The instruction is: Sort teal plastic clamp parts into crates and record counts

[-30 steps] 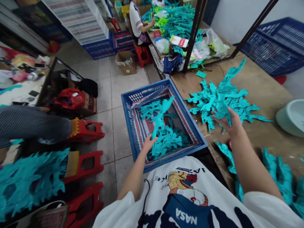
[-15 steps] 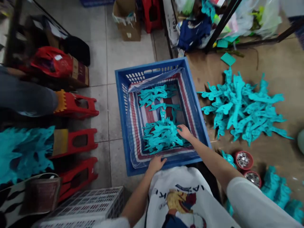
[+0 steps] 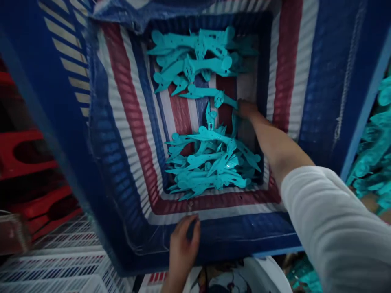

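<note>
A deep blue plastic crate lined with a red, white and blue striped woven sheet fills the head view. Inside lie two heaps of turquoise plastic parts, a far heap and a near heap. Between them is a single long turquoise plastic part. My right hand reaches down into the crate, its fingers closed at the right end of that part; the fingertips are dark and partly hidden. Over the near rim, my left hand has its thumb and curled fingers apart, holding nothing visible.
More turquoise parts lie outside the crate at the right. On the left stand red plastic stools, with white slatted baskets at the lower left. The crate's walls rise on all sides of my right arm.
My head has come much closer over the crate. My right hand has moved from the near heap to the single part farther in. My left hand remains by the near rim.
</note>
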Available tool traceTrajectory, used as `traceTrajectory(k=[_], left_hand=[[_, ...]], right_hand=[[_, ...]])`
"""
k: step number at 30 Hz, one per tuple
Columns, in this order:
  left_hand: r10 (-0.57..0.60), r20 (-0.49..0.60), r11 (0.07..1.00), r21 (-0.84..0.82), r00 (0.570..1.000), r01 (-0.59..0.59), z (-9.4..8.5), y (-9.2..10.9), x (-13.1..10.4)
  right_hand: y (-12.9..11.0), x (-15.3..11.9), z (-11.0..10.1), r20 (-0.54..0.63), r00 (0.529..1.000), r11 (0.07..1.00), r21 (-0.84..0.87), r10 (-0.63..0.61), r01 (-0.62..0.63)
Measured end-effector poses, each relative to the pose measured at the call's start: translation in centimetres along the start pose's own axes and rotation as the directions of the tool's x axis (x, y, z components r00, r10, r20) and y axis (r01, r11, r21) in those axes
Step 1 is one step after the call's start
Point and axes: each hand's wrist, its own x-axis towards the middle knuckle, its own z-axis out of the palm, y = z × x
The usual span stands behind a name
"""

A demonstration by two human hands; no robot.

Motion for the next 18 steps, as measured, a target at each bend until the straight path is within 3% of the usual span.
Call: traceTrajectory(k=[2, 4, 7, 8, 9, 12, 15, 18], left_hand=[[-0.134, 0.008, 0.972, -0.195, 0.991, 0.133, 0.1, 1.9, 3.2], [-0.132, 0.097, 0.896, -0.414, 0.987, 0.160, 1.6, 4.8, 7.4], [-0.036, 0.244, 0.677, -0.708, 0.969, 0.204, 5.5, 10.1, 13.0], [-0.002, 0.275, 0.641, -0.738, 0.962, 0.212, 6.9, 11.8, 14.2], [0.020, 0.240, 0.620, -0.764, 0.971, 0.176, 8.1, 13.3, 14.8], [0.011, 0.088, 0.648, -0.759, 0.996, 0.060, 10.4, 15.6, 14.1], [-0.038, 0.060, 0.734, -0.676, 0.997, 0.069, 10.6, 15.7, 11.8], [-0.074, 0.050, 0.821, -0.564, 0.996, 0.090, 9.0, 15.5, 10.8]], right_hand=[[-0.7, -4.1, -1.1, 0.024, 0.996, 0.995, 0.036, 0.088, -0.089], [-2.6, -9.9, -1.9, 0.102, 0.989, 0.970, 0.206, 0.108, -0.128], [-7.1, -19.6, -1.9, 0.258, 0.964, 0.860, 0.505, -0.060, -0.082], [-8.6, -22.5, -1.7, 0.231, 0.966, 0.824, 0.566, -0.113, -0.039], [-10.0, -25.0, -1.4, 0.130, 0.982, 0.780, 0.625, -0.140, 0.029], [-12.9, -30.4, -1.0, -0.115, 0.986, 0.714, 0.681, -0.118, 0.165], [-14.1, -32.6, -1.9, -0.090, 0.992, 0.736, 0.666, -0.088, 0.125], [-14.6, -33.0, -3.5, -0.025, 1.000, 0.792, 0.610, -0.005, 0.019]])
